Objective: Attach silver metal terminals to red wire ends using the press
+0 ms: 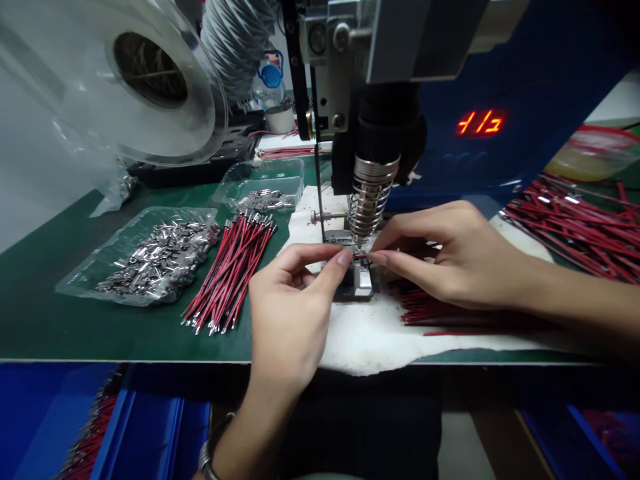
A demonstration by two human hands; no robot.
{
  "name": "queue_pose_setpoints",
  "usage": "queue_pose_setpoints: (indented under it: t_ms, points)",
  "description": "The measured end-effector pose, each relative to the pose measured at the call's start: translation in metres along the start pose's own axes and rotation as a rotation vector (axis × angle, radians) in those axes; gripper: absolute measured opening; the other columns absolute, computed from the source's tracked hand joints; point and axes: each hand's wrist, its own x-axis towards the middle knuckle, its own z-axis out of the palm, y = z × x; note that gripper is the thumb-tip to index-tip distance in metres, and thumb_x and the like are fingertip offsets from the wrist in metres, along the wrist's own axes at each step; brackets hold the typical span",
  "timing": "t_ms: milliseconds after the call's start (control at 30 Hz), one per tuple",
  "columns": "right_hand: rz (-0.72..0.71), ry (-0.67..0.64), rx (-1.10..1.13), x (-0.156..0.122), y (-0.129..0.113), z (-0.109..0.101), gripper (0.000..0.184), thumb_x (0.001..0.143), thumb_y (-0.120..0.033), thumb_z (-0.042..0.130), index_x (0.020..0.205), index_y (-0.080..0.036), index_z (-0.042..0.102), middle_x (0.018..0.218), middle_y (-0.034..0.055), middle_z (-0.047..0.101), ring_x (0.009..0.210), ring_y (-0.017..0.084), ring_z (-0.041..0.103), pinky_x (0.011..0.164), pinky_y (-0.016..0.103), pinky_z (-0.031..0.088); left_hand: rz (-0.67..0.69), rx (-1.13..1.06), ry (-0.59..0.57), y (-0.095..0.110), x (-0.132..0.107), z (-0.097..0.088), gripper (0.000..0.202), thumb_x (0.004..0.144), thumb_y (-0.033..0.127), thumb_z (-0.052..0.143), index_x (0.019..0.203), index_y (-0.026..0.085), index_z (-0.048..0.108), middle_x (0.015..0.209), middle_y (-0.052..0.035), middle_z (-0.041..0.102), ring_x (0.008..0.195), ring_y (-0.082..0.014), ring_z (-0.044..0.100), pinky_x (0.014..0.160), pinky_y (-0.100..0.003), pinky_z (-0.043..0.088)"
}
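My left hand (pixel 293 310) and my right hand (pixel 445 257) meet under the nozzle (pixel 369 200) of a bench machine. Both pinch a short red wire (pixel 361 255) held over a small metal fixture (pixel 361 280). The left thumb and forefinger close on the wire's left side, the right fingertips on its right side. A wire coil surrounds the nozzle tip just above the wire.
A bundle of red wires with metal ends (pixel 233 273) lies left of my hands. Clear trays of metal terminals (pixel 155 260) (pixel 263 193) sit on the green mat. More red wires lie under my right hand (pixel 440 313) and at far right (pixel 580 227). A red counter display (pixel 481 123) glows.
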Motion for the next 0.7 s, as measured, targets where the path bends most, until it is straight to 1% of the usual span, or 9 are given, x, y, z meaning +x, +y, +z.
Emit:
queue_pose_setpoints:
  t_ms: [133, 233, 367, 533, 700]
  points:
    - [0.05, -0.005, 0.026, -0.0003, -0.0013, 0.0008, 0.015, 0.093, -0.023, 0.065, 0.082, -0.017, 0.074, 0.068, 0.0012, 0.072, 0.054, 0.014, 0.059, 0.056, 0.029, 0.041, -0.012, -0.011, 0.008, 0.0021, 0.0008, 0.0007, 0.011, 0.078, 0.031, 0.088, 0.079, 0.022, 0.08, 0.052, 0.0054, 0.054, 0.045, -0.0057, 0.038, 0.041, -0.02, 0.026]
    - [0.08, -0.012, 0.05, 0.0001, -0.0022, 0.001, 0.016, 0.093, -0.026, 0.066, 0.083, -0.017, 0.074, 0.069, 0.0008, 0.072, 0.055, 0.013, 0.06, 0.058, 0.029, 0.042, -0.023, -0.022, 0.007, 0.0023, 0.001, 0.0007, 0.014, 0.077, 0.033, 0.089, 0.078, 0.022, 0.08, 0.051, 0.0056, 0.054, 0.044, -0.0051, 0.037, 0.04, -0.02, 0.024]
    - [0.099, -0.02, 0.058, 0.0007, -0.0024, 0.0007, 0.018, 0.094, -0.028, 0.065, 0.084, -0.016, 0.075, 0.069, 0.0005, 0.073, 0.056, 0.012, 0.059, 0.058, 0.028, 0.042, -0.017, -0.027, -0.003, 0.0014, 0.001, 0.0006, 0.015, 0.078, 0.035, 0.089, 0.079, 0.022, 0.081, 0.051, 0.0058, 0.054, 0.043, -0.0046, 0.038, 0.04, -0.02, 0.024]
    - [0.108, -0.023, 0.054, -0.0001, -0.0014, 0.0002, 0.017, 0.094, -0.027, 0.065, 0.084, -0.017, 0.075, 0.069, 0.0008, 0.073, 0.056, 0.013, 0.06, 0.058, 0.029, 0.042, -0.007, -0.03, 0.0, 0.0005, 0.0007, 0.0009, 0.015, 0.078, 0.034, 0.088, 0.078, 0.021, 0.08, 0.052, 0.0056, 0.055, 0.043, -0.0044, 0.038, 0.041, -0.02, 0.024]
    - [0.114, -0.031, 0.064, 0.0002, -0.0021, -0.0004, 0.015, 0.093, -0.028, 0.066, 0.084, -0.018, 0.074, 0.069, 0.0019, 0.073, 0.056, 0.015, 0.061, 0.057, 0.03, 0.042, -0.013, -0.041, -0.002, 0.0014, 0.0004, 0.0008, 0.019, 0.079, 0.035, 0.088, 0.082, 0.019, 0.079, 0.06, 0.0033, 0.065, 0.04, -0.004, 0.038, 0.039, -0.022, 0.021]
